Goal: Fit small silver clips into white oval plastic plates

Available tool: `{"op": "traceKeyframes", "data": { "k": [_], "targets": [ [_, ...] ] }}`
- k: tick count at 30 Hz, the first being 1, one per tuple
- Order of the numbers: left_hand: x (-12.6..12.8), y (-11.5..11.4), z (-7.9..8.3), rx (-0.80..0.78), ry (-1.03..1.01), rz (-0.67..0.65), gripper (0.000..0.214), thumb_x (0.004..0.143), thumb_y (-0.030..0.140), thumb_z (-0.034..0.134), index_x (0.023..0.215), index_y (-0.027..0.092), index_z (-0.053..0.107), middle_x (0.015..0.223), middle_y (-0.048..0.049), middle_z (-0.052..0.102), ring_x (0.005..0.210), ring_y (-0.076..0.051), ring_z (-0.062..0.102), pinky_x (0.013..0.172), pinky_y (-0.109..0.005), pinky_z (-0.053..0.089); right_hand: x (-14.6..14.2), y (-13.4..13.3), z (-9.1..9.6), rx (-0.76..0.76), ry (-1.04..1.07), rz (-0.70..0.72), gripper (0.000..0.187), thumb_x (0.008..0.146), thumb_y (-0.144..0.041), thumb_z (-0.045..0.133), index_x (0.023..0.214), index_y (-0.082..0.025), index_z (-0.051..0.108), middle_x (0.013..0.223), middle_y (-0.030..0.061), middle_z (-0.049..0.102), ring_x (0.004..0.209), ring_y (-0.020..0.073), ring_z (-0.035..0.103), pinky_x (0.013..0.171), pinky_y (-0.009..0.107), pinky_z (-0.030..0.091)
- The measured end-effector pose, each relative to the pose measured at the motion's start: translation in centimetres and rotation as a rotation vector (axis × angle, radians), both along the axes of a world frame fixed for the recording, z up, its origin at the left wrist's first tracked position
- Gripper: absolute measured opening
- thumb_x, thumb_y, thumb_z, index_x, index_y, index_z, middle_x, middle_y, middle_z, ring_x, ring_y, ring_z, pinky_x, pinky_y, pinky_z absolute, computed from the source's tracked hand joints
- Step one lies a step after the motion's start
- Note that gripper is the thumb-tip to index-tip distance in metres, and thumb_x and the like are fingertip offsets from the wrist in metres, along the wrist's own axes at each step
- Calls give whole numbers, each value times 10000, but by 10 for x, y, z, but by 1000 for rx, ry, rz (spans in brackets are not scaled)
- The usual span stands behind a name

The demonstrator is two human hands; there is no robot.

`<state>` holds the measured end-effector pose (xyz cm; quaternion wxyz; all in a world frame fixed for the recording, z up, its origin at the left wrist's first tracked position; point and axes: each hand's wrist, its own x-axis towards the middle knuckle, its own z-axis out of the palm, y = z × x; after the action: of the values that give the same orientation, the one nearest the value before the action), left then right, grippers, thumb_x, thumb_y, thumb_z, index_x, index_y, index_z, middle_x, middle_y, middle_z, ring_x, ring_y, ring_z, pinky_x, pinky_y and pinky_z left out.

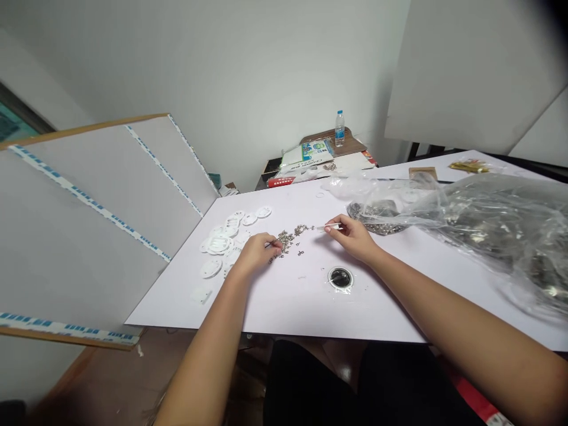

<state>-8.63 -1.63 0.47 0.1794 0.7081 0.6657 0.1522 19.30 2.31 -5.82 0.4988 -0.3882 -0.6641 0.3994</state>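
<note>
My left hand (258, 253) is at the near-left edge of a loose pile of small metal clasps (286, 239), its fingertips pinched together. What they hold, if anything, is too small to make out. Just right of the pile, my right hand (354, 238) grips a thin whitish piece (331, 226) between thumb and fingers; it looks like a small plastic bag. A smaller cluster of metal pieces (301, 229) lies between the hands, with a few strays nearer me. White round discs (218, 244) are heaped left of my left hand.
A black round disc with a white rim (341, 277) lies on the white tabletop (284, 307). Large clear bags of metal parts (501, 219) fill the right side. A small clear packet (202, 294) is at left. A white panel (110, 195) stands leftward; a water bottle (339, 129) stands behind.
</note>
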Motion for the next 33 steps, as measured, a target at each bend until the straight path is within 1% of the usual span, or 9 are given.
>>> {"op": "traceKeyframes", "data": {
  "k": [8, 11, 14, 17, 19, 22, 28, 30, 33],
  "targets": [
    [11, -36, -19, 124, 148, -19, 216, 873, 344, 555, 869, 255, 751, 1034, -19, 657, 909, -168, 624, 805, -285, 480, 2, -2, 4, -34, 5, 2, 350, 821, -519, 637, 916, -186, 594, 789, 24, 613, 640, 153, 527, 576, 283, 400],
    [14, -62, -20, 148, 111, -140, 260, 902, 375, 524, 887, 243, 749, 1057, -23, 647, 893, -155, 630, 807, -280, 497, 3, -1, 4, -35, 10, 3, 356, 821, -525, 633, 917, -184, 595, 820, 30, 627, 658, 154, 538, 586, 279, 412],
    [17, -99, -24, 173, 91, -296, 285, 915, 399, 524, 1088, 277, 716, 1109, -33, 638, 872, -131, 637, 810, -265, 509, 3, -1, 4, -22, 3, -1, 350, 822, -520, 632, 916, -185, 604, 838, 35, 648, 674, 159, 560, 609, 282, 423],
    [17, -134, -32, 197, 94, -478, 347, 859, 410, 627, 1177, 277, 666, 1125, -48, 637, 738, -88, 622, 688, -223, 509, 2, 0, 3, -7, -5, 0, 345, 823, -518, 632, 917, -186, 611, 857, 46, 670, 706, 173, 591, 628, 288, 435],
    [16, -151, -40, 288, 108, -571, 299, 875, 316, 620, 1166, 253, 653, 1088, -53, 650, 672, -60, 609, 640, -197, 493, 2, -1, 4, -3, -9, 3, 343, 823, -514, 632, 917, -185, 615, 881, 55, 679, 733, 183, 606, 635, 291, 442],
    [17, -166, -52, 456, 141, -582, 267, 886, 150, 567, 1130, 233, 638, 1006, -42, 672, 704, -67, 622, 632, -185, 476, 1, -2, 4, -1, -12, 2, 342, 820, -510, 636, 909, -181, 615, 887, 61, 680, 747, 190, 615, 638, 295, 451],
    [29, -166, -56, 519, -84, -582, 260, 861, 37, 487, 1014, 191, 631, 903, -46, 650, 749, -85, 604, 641, -187, 465, -1, -4, 4, 4, 15, 34, 337, 816, -501, 646, 908, -178, 611, 887, 65, 679, 759, 197, 628, 665, 319, 484],
    [37, -149, -45, 519, -249, -443, 154, 869, 103, 532, 949, 180, 638, 859, -48, 605, 750, -92, 576, 643, -195, 455, -1, -5, 4, 17, 33, 44, 327, 804, -482, 666, 915, -179, 610, 937, 75, 675, 785, 200, 634, 697, 334, 499],
    [54, -103, -20, 436, -481, -200, 114, 896, 252, 555, 844, 168, 612, 779, -21, 570, 660, -75, 502, 612, -200, 411, -3, -4, 0, 97, 50, 49, 293, 780, -428, 703, 916, -185, 612, 1002, 83, 650, 894, 217, 636, 777, 358, 511]
  ]
}}
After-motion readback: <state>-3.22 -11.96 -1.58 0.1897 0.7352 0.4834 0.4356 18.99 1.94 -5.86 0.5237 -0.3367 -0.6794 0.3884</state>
